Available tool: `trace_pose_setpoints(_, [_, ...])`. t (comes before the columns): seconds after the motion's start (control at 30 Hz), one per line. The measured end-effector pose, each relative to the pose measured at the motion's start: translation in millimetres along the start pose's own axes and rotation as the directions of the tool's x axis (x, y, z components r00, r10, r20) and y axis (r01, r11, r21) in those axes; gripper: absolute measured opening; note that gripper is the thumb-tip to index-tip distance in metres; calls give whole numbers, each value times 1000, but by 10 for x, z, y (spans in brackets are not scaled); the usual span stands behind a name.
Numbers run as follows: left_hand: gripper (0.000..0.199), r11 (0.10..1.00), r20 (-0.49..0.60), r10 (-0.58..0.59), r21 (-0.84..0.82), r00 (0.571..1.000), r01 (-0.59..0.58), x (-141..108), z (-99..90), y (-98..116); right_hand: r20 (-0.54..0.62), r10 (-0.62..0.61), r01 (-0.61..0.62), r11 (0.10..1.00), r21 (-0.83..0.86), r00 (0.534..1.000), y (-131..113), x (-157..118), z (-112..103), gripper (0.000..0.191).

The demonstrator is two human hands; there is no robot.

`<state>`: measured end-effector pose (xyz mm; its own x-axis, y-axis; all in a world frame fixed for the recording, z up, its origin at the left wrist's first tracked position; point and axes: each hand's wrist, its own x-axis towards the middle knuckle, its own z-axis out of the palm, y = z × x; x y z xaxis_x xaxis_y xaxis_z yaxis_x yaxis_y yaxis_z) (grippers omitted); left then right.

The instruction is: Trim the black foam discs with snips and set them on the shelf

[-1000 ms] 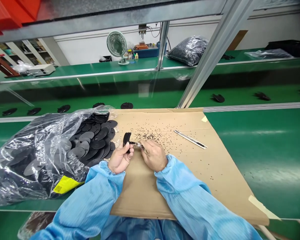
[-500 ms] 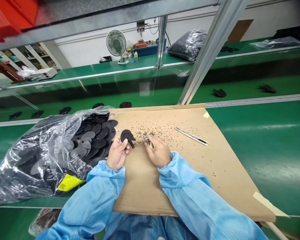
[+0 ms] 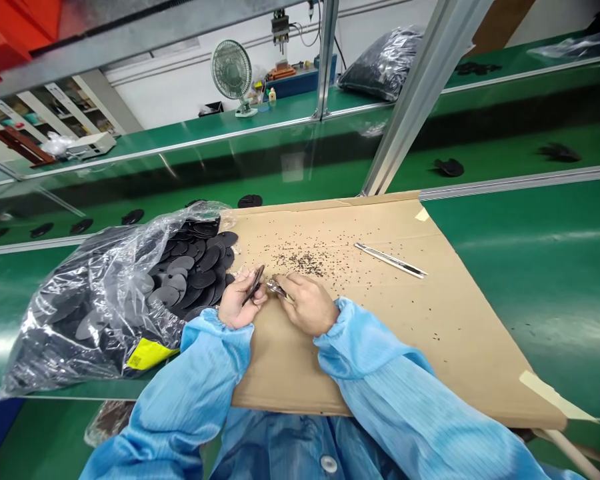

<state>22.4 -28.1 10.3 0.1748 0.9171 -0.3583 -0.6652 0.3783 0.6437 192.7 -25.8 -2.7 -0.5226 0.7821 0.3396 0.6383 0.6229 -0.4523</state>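
Note:
My left hand [image 3: 240, 301] is closed on a round black plastic part [image 3: 253, 285], turned nearly edge-on. Close on its right, my right hand [image 3: 307, 303] grips a pair of nippers [image 3: 277, 288], their metal jaws pointing at the part's edge. Whether the jaws touch it I cannot tell. Tiny black scraps [image 3: 307, 261] lie scattered on the cardboard sheet [image 3: 405, 353] beyond my hands. To the left, a clear plastic bag [image 3: 80, 280] spills many similar black discs [image 3: 203, 279] toward my left wrist.
A slim craft knife [image 3: 391, 260] lies on the cardboard to the right. Behind it runs a green belt [image 3: 180, 200] carrying spaced black parts, with a metal upright [image 3: 405, 107] rising at the cardboard's back edge. Tape [image 3: 555, 395] holds the near right corner.
My left hand has tilted the black part from face-up to nearly edge-on. The nippers have come left, close to it. My view has shifted slightly, and parts on the belt have moved right.

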Motion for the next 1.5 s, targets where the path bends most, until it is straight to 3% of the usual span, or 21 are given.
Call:
trace_pose_setpoints(0.33, [20,997,-13,-3,72,1000,4,8,19,-25,124,-5,10,999,-33,992,-50,15,-5,38])
trace_pose_setpoints(0.6, [26,997,-23,31,69,999,-29,22,-9,-51,300,80,-57,995,-83,950,-134,50,-140,38])
trace_pose_setpoints(0.9, [31,987,-91,130,111,987,-120,45,-35,-107,338,141,-103,986,-128,930,-162,80,-137,37])
trace_pose_setpoints(0.97, [33,987,-93,133,106,987,-123,48,-15,-104,309,148,-138,989,-56,939,-147,68,-107,36])
trace_pose_setpoints(1.03, [35,988,-78,136,91,988,-128,50,10,-93,228,151,-184,975,127,962,-112,51,-86,31])
trace_pose_setpoints(1.1, [36,988,-64,140,80,988,-135,52,29,-80,133,221,-257,866,428,966,-51,35,-92,23])
trace_pose_setpoints(1.13, [37,987,-59,146,73,987,-142,54,34,-74,128,282,-300,739,603,951,-12,31,-109,20])
trace_pose_setpoints(1.2, [37,986,-42,160,50,986,-158,63,32,-71,235,376,-366,326,872,896,75,34,-170,24])
trace_pose_setpoints(1.27, [37,982,-13,190,21,982,-190,79,18,-82,390,369,-382,-97,919,844,159,50,-248,28])
trace_pose_setpoints(1.3, [39,978,-7,207,14,978,-206,90,8,-92,442,354,-379,-235,895,824,194,62,-283,28])
trace_pose_setpoints(1.33, [41,975,-15,223,17,975,-222,101,-3,-103,479,350,-378,-319,869,805,222,73,-311,26])
trace_pose_setpoints(1.4, [46,965,-53,258,55,965,-255,124,-25,-128,521,381,-395,-363,844,764,258,100,-343,23])
trace_pose_setpoints(1.47, [50,950,-83,302,113,950,-292,146,-41,-149,509,444,-421,-287,861,738,267,152,-352,23])
trace_pose_setpoints(1.5, [50,938,-85,329,141,941,-315,155,-47,-158,471,483,-426,-206,881,738,260,197,-355,25])
